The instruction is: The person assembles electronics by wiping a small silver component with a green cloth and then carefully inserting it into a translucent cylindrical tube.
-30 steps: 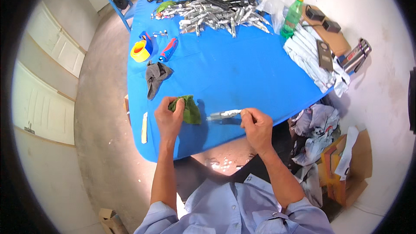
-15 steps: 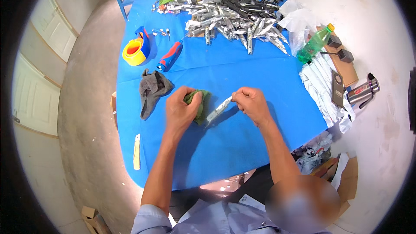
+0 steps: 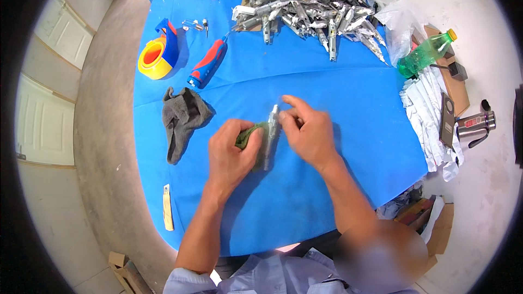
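My left hand [image 3: 233, 146] is closed on a crumpled green cloth [image 3: 246, 136], part of which hides under the fingers. Against the cloth's right side stands a slim pen-shaped piece [image 3: 271, 133], translucent and silvery with a white tip, slightly blurred. Just right of its upper end is my right hand [image 3: 308, 130], index finger stretched out and thumb apart from it; whether a fingertip touches the piece is hard to tell. A grey cloth [image 3: 187, 117] lies to the left of my left hand.
A big pile of similar pen-shaped pieces [image 3: 305, 5] covers the far table. Left are a yellow-and-blue tape dispenser [image 3: 156, 62], a red-and-blue electric screwdriver [image 3: 210, 61] and a pale yellow strip [image 3: 167, 207]. Right stand a green bottle [image 3: 425, 54], white plastic sleeves [image 3: 422, 111] and a metal flask [image 3: 475, 125].
The pen-shaped piece went from slanting in my right hand's pinch to nearly upright beside the green cloth. My right fingers have spread off its end. The view has shifted, with the table appearing nearer.
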A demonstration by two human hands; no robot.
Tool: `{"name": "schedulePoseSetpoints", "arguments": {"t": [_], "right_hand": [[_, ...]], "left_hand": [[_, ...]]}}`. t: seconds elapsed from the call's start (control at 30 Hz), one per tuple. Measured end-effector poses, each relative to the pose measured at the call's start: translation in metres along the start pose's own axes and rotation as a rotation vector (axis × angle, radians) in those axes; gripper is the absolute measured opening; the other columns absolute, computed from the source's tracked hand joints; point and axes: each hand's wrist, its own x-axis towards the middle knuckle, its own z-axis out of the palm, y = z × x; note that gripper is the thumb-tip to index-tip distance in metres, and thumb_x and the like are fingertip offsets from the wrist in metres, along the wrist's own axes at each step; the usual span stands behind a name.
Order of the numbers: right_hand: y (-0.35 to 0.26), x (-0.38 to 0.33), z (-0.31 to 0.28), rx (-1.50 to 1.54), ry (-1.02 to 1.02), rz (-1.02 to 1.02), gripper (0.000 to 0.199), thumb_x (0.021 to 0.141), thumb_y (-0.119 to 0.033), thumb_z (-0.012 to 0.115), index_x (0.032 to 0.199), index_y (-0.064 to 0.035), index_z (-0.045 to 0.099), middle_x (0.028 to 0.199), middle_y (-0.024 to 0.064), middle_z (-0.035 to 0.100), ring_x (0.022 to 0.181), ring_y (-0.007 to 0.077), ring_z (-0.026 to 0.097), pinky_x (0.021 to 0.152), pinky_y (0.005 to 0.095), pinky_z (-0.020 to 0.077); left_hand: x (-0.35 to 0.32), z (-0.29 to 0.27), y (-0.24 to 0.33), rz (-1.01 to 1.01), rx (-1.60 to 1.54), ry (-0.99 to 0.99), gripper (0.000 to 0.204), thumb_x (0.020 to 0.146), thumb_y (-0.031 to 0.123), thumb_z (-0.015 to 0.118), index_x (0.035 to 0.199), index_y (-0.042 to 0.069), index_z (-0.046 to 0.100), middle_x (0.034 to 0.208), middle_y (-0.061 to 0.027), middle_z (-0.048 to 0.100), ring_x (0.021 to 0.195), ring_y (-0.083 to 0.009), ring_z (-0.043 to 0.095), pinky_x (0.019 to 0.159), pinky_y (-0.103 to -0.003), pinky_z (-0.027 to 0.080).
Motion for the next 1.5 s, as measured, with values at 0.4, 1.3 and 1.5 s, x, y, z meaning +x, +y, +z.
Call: {"name": "schedulePoseSetpoints", "arguments": {"t": [0.4,1.3,1.5], "right_hand": [[-0.022,-0.008,-0.013,-0.289,-0.143,-0.377,0.062,0.080,-0.031,0.083,0.136,-0.0069,0.068,0.113,0.0090,0.076,0.103,0.0287,0.071,0.088,0.0435,0.0502],[-0.021,-0.026,0.006,-0.259,-0.183,-0.370,0.025,0.077,-0.023,0.080,0.088,-0.0089,0.063,0.084,0.0095,0.062,0.078,0.0326,0.065,0.069,0.0474,0.0487],[-0.020,-0.027,0.009,-0.255,-0.141,-0.327,0.024,0.077,-0.023,0.080,0.088,-0.0100,0.064,0.082,0.0090,0.062,0.078,0.0325,0.066,0.069,0.0478,0.0490]], "left_hand": [[0.001,-0.010,0.000,-0.153,-0.058,0.138,0.014,0.096,0.012,0.079,0.096,0.000,0.073,0.081,-0.0020,0.069,0.073,-0.0074,0.061,0.065,-0.027,0.049],[-0.001,-0.014,-0.002,0.004,0.090,0.035,0.015,0.090,0.008,0.082,0.099,-0.001,0.074,0.086,-0.0145,0.071,0.072,-0.0274,0.069,0.064,-0.037,0.052],[0.001,-0.016,-0.008,-0.183,-0.068,0.061,0.014,0.091,0.007,0.080,0.101,-0.001,0.075,0.087,-0.0113,0.073,0.074,-0.0201,0.070,0.067,-0.033,0.053]]}}
